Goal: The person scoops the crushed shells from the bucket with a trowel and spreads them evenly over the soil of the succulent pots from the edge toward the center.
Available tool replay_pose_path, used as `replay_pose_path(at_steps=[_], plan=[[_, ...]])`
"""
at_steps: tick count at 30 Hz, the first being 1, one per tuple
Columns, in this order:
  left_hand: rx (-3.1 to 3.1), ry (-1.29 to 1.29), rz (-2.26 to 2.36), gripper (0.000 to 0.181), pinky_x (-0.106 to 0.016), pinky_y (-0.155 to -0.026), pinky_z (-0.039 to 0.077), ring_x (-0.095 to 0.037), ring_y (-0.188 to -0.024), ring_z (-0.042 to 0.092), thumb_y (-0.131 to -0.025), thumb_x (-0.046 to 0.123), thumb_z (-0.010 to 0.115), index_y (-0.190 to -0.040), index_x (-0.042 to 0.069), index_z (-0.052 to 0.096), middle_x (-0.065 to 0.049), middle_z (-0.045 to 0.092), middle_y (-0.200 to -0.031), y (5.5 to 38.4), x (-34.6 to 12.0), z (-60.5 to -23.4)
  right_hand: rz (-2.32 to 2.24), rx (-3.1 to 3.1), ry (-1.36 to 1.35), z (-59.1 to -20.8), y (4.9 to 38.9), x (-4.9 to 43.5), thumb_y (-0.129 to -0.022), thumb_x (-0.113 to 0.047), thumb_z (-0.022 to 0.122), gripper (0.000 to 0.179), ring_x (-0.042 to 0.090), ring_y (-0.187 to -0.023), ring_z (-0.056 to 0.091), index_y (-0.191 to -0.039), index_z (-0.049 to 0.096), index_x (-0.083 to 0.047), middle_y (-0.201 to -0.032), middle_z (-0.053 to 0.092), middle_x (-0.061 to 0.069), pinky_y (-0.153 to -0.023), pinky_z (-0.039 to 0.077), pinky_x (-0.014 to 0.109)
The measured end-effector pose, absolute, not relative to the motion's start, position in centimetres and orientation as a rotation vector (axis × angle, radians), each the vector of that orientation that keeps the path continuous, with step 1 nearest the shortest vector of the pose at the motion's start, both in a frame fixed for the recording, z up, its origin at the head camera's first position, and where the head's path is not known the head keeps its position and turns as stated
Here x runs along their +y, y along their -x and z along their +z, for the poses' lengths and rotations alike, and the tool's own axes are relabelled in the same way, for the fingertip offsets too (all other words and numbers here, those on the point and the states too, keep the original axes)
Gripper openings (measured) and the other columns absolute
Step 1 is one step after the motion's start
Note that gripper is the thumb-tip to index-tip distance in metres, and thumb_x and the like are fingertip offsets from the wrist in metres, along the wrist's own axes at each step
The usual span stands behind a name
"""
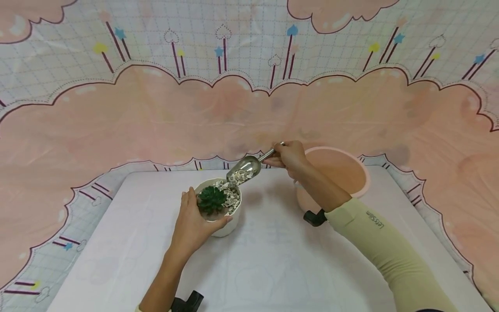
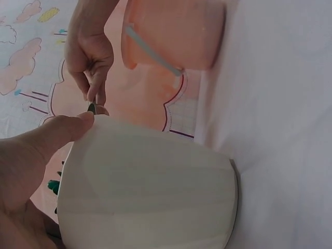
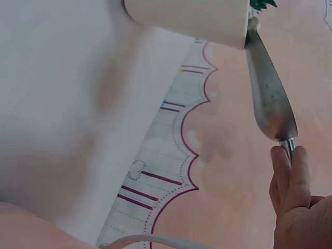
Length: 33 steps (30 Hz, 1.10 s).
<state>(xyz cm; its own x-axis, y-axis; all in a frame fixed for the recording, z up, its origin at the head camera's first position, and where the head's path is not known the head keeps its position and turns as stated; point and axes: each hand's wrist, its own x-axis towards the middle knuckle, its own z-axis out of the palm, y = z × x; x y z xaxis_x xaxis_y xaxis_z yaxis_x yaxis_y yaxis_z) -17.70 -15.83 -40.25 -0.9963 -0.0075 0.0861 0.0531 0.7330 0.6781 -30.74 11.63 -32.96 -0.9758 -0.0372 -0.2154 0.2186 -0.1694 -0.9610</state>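
A white flowerpot (image 1: 224, 227) stands on the table, holding a green succulent (image 1: 212, 199) and pale pebbles (image 1: 233, 199) on its right side. My left hand (image 1: 193, 225) grips the pot's rim, thumb at the front and fingers round the far left. Above the pot's right edge, a metal scoop (image 1: 249, 167) is tilted down to the left with pebbles in its mouth. My right hand (image 1: 290, 158) holds the scoop's handle. In the right wrist view the scoop's tip (image 3: 251, 39) meets the pot's rim.
A pink bucket (image 1: 304, 197) with a pale handle (image 2: 153, 52) stands at the right, partly behind my right forearm. The white table (image 1: 273, 260) ends just behind the pot. A printed pink cloth (image 1: 234, 117) hangs behind it.
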Motion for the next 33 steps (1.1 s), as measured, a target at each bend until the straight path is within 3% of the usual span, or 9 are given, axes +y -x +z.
replay_pose_path(at_steps=[8, 13, 14, 20, 24, 33], plan=[[-2.889, 0.191, -1.164, 0.133, -0.068, -0.115, 0.031, -0.053, -0.153, 0.021, -0.077, 0.051, 0.092, -0.163, -0.012, 0.011, -0.035, 0.017, -0.167, 18.3, -17.2, -39.7, -2.308, 1.885, -0.204, -33.3, 30.9, 11.3, -0.113, -0.012, 0.049, 0.031, 0.02, -0.07, 0.077, -0.126, 0.056, 0.016, -0.09, 0.067, 0.021, -0.077, 0.061, 0.03], [-2.911, 0.267, -1.211, 0.131, -0.069, -0.117, 0.026, -0.05, -0.156, 0.011, -0.079, 0.047, 0.092, -0.164, -0.009, 0.01, -0.033, 0.011, -0.169, 18.7, -17.6, -39.4, -2.315, 1.882, -0.215, -33.5, 31.1, 11.1, -0.113, -0.013, 0.049, 0.03, 0.019, -0.069, 0.077, -0.125, 0.056, 0.015, -0.091, 0.068, 0.02, -0.077, 0.061, 0.03], [-2.902, 0.273, -1.237, 0.131, -0.068, -0.116, 0.027, -0.05, -0.156, 0.015, -0.079, 0.045, 0.093, -0.164, -0.009, 0.009, -0.033, 0.014, -0.168, 18.7, -17.6, -39.5, -2.312, 1.882, -0.215, -33.6, 31.2, 11.1, -0.113, -0.013, 0.049, 0.031, 0.018, -0.069, 0.076, -0.125, 0.056, 0.015, -0.092, 0.067, 0.021, -0.077, 0.061, 0.03], [-2.871, 0.063, -1.261, 0.138, -0.067, -0.115, 0.031, -0.052, -0.152, 0.02, -0.079, 0.05, 0.092, -0.163, -0.011, 0.001, -0.037, 0.012, -0.165, 17.6, -15.9, -39.2, -2.316, 1.864, -0.228, -33.7, 31.1, 10.9, -0.113, -0.012, 0.049, 0.03, 0.019, -0.071, 0.077, -0.127, 0.056, 0.014, -0.095, 0.067, 0.022, -0.077, 0.061, 0.03], [-2.869, -0.06, -1.155, 0.14, -0.068, -0.114, 0.031, -0.055, -0.154, 0.008, -0.077, 0.056, 0.091, -0.163, -0.012, 0.004, -0.039, 0.003, -0.166, 17.0, -14.6, -39.4, -2.315, 1.868, -0.225, -33.8, 31.2, 10.9, -0.113, -0.012, 0.049, 0.032, 0.02, -0.071, 0.077, -0.128, 0.056, 0.015, -0.091, 0.069, 0.02, -0.076, 0.062, 0.03], [-2.812, 0.039, -1.132, 0.133, -0.066, -0.115, 0.032, -0.053, -0.153, 0.017, -0.075, 0.05, 0.093, -0.161, -0.014, 0.014, -0.034, 0.014, -0.166, 17.8, -15.0, -40.6, -2.315, 1.882, -0.191, -33.9, 31.2, 11.0, -0.113, -0.011, 0.048, 0.031, 0.019, -0.071, 0.077, -0.129, 0.055, 0.015, -0.096, 0.068, 0.024, -0.08, 0.061, 0.03]])
